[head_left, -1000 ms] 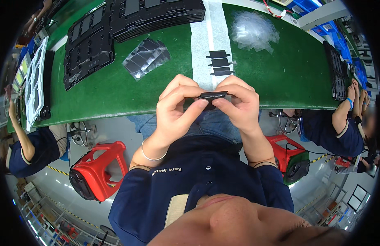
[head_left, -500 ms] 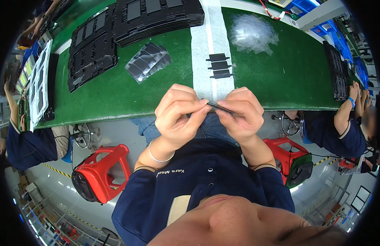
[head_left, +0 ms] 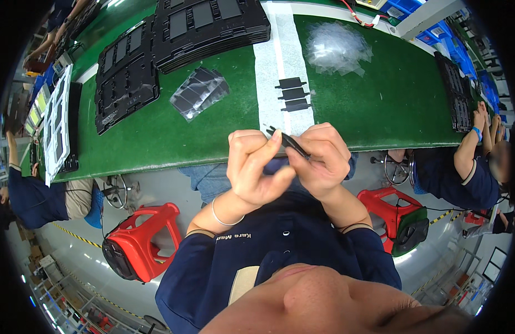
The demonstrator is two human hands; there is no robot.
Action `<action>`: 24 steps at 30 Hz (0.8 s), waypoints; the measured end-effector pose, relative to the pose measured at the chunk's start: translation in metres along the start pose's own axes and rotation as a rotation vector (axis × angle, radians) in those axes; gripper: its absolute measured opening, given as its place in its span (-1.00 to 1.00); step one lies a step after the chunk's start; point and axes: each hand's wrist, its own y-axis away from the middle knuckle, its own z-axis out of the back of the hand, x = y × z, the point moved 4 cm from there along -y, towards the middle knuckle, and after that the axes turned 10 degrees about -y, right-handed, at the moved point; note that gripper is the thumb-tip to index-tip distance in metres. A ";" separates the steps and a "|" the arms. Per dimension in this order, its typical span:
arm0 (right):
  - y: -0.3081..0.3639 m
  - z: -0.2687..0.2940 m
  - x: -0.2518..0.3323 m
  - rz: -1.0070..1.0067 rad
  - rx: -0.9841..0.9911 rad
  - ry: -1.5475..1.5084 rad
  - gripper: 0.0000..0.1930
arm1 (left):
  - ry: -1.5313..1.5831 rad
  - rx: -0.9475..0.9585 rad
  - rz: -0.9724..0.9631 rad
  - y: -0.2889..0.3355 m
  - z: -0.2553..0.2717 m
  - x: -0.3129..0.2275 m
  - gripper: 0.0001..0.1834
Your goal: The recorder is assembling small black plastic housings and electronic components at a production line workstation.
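Observation:
In front of my chest, near the table edge, I hold a thin, bent black strip (head_left: 295, 146) with a narrow forked end. My right hand (head_left: 324, 158) is closed on its right part, thumb and fingers pinching it. My left hand (head_left: 254, 164) has its fingers curled at the strip's left end, one fingertip against it; the left thumb stands apart below. Beyond my hands, several flat black tabbed pieces (head_left: 293, 94) lie in a column on a white cloth strip (head_left: 268, 61). What the left fingers do behind the strip is hidden.
Clear film-covered black sheets (head_left: 199, 93) lie left on the green table (head_left: 135, 145). Stacked black trays (head_left: 213, 33) stand behind them. A pile of clear films (head_left: 338, 49) lies right. Red stools (head_left: 143, 239) stand behind me. Co-workers (head_left: 457, 172) sit at both sides.
The black strip has tilted and now looks bent, its left end raised. My left thumb has come away from it and moved down. The view has shifted slightly.

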 end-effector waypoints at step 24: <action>-0.013 0.010 -0.021 -0.438 0.155 -0.334 -0.82 | 0.392 0.313 0.333 -0.003 -0.001 0.019 -0.80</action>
